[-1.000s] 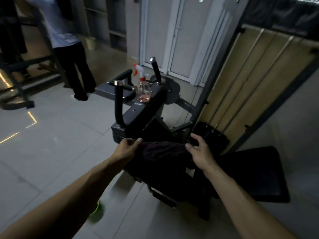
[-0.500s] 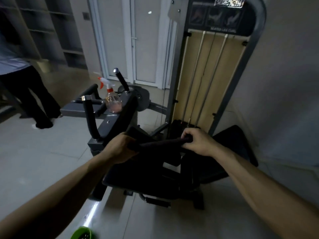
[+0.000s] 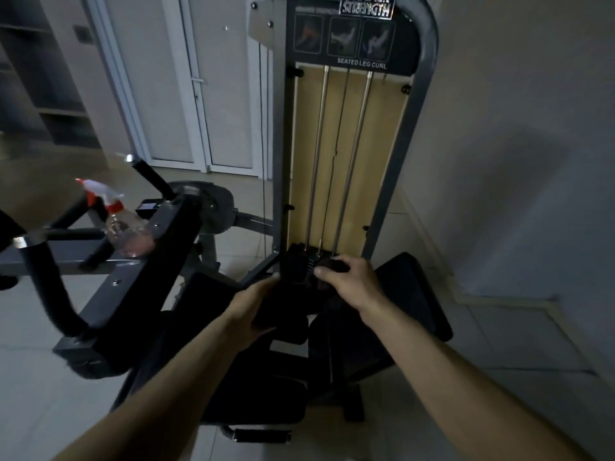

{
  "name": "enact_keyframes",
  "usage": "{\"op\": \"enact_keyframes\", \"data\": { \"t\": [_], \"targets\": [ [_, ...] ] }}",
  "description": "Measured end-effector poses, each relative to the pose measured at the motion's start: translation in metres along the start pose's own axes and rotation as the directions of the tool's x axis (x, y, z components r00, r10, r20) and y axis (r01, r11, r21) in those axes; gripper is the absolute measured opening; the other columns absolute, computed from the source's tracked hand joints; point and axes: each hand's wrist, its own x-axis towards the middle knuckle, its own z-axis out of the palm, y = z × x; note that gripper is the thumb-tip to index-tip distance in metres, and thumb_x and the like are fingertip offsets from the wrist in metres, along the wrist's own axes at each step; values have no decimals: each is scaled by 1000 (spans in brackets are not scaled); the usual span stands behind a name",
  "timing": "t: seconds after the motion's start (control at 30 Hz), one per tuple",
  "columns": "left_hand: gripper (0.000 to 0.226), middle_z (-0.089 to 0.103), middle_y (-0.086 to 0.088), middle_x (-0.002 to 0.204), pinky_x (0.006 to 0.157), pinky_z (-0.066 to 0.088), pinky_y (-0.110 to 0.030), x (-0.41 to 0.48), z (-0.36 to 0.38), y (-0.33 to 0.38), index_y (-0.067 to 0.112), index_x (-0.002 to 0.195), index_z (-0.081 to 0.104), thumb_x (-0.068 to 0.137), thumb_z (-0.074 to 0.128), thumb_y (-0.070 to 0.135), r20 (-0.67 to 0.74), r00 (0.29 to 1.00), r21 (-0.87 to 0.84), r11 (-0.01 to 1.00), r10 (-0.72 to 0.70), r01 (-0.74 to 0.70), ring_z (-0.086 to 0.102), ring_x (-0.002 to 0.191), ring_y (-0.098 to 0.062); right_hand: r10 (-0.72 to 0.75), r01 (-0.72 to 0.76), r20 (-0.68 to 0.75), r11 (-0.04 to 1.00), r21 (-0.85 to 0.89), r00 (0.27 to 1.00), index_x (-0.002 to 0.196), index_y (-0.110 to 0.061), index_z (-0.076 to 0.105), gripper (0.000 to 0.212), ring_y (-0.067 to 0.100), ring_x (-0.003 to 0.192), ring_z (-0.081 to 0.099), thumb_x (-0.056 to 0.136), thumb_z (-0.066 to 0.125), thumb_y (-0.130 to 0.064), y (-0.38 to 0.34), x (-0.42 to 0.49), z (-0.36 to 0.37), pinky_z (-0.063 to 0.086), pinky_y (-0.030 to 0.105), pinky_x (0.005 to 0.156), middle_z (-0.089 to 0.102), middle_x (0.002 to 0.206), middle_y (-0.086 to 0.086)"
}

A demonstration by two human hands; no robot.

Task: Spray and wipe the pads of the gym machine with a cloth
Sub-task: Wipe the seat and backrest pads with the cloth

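Fingers [image 3: 352, 263] of left hand [image 3: 253, 311] and right hand [image 3: 352, 284] clenched on dark cloth [image 3: 289, 304], bunched crosswise between them; black pad [image 3: 412, 294] just right of right hand, spray bottle [image 3: 124, 227] well left on frame [image 3: 149, 277].

This was a gym, dim, with a tiled floor [image 3: 40, 410]. A weight-stack machine [image 3: 412, 128] stood at 12 o'clock. Its header plate [image 3: 361, 63] read "SEATED LEG CURL" under a Hammer Strength badge [image 3: 366, 8], and steel guide rods [image 3: 354, 154] ran down to the weight stack [image 3: 298, 264]. Black upholstered pads [image 3: 412, 287] and foam-sleeved handles [image 3: 50, 287] sat lower. White doors [image 3: 186, 94] showed at 11 o'clock and open shelving [image 3: 50, 94] at 10 o'clock.
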Motion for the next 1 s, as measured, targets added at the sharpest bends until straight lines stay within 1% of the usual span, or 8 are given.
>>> {"op": "enact_keyframes", "data": {
  "t": [0.13, 0.27, 0.43, 0.57, 0.67, 0.77, 0.9, 1.0],
  "targets": [
    [49, 66, -18, 134, 105, 43, -45, 49, 66, 3, 16, 133, 68, 99, 54, 48, 331, 943, -152, 986, -12, 66, 63, 121, -33, -9, -7, 282, 998, 56, 959, 110, -15, 78, 24, 22, 92, 75, 100, 65, -33, -6, 35, -39, 58, 30, 75, 78, 107, 5],
    [56, 70, -22, 117, 72, 55, -35, 102, 128, 5, 3, 134, 61, 83, 59, 26, 262, 963, -236, 964, -59, 123, 68, 96, -32, 90, -89, -69, 996, 22, 994, 107, -18, 77, 18, 16, 89, 71, 100, 62, -28, 36, 100, -119, 58, 31, 78, 76, 106, 4],
    [35, 73, -16, 101, 63, 55, -33, 146, 191, 14, 10, 103, 75, 91, 47, 27, 248, 961, -279, 941, -122, 191, 71, 84, -30, 295, -328, 192, 928, 174, 936, 102, -16, 79, 31, 20, 101, 75, 88, 79, -44, 80, 141, -172, 59, 41, 91, 79, 106, 5],
    [22, 71, -12, 90, 58, 52, -30, 176, 216, 12, 10, 102, 71, 101, 57, 27, -83, 990, -76, 991, -116, 110, 68, 76, -26, 279, -279, 36, 923, 265, 960, 101, -7, 77, 21, 33, 94, 76, 86, 82, -21, 95, 169, -186, 59, 52, 94, 78, 101, 16],
    [12, 67, -15, 88, 60, 47, -33, 190, 217, 6, 8, 92, 68, 99, 60, 12, -351, 933, 25, 997, 71, -67, 61, 76, -28, 271, -241, -76, 931, 274, 960, 101, -12, 76, 16, 28, 88, 77, 89, 80, -21, 102, 185, -195, 62, 45, 84, 80, 93, 10],
    [14, 77, -7, 100, 68, 57, -26, 189, 235, 9, 16, 107, 75, 100, 63, 17, -179, 974, 50, 990, 138, -131, 72, 90, -19, 234, -196, -126, 947, 255, 964, 101, -15, 76, 14, 25, 88, 77, 90, 79, -24, 104, 192, -194, 63, 48, 86, 80, 92, 5],
    [41, 75, -3, 119, 102, 54, -46, 198, 260, 13, 27, 125, 72, 95, 64, 54, 205, 978, -84, 994, -51, 69, 70, 113, -23, 269, -255, 16, 892, 373, 963, 110, -10, 75, 21, 31, 95, 77, 93, 76, -23, 102, 190, -188, 60, 52, 91, 79, 101, 13],
    [35, 71, -12, 128, 106, 51, -47, 210, 272, 8, 16, 130, 69, 102, 58, 36, 315, 948, -258, 958, -41, 128, 67, 120, -30, 240, -227, -1, 919, 323, 971, 105, -14, 79, 18, 28, 94, 77, 93, 76, -27, 107, 188, -191, 60, 49, 92, 80, 99, 10]
  ]
}}
